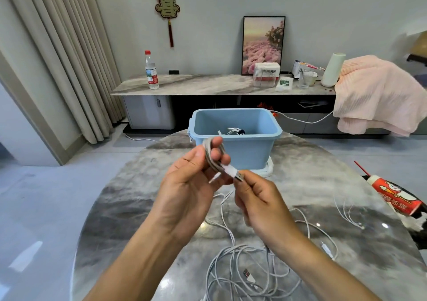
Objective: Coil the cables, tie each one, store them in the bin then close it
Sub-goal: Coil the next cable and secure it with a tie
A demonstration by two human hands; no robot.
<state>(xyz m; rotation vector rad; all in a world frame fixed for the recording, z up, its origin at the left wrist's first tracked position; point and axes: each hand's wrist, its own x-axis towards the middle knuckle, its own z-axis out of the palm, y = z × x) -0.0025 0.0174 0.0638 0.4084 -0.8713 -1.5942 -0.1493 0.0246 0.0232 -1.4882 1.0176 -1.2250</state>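
Left hand (184, 183) grips coiled cable (211, 155); right hand (258, 196) pinches its USB plug (239, 176) before open blue bin (235, 139).

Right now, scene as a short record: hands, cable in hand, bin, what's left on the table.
left hand: holds a coiled cable looped round its fingers
right hand: pinches the USB plug at that cable's end
bin: blue, open, on the round table beyond the hands; at least one cable already inside
lid: not on the bin
loose cables: white, tangled on the table near the person; more lie to the right
tie: none visible on the held coil
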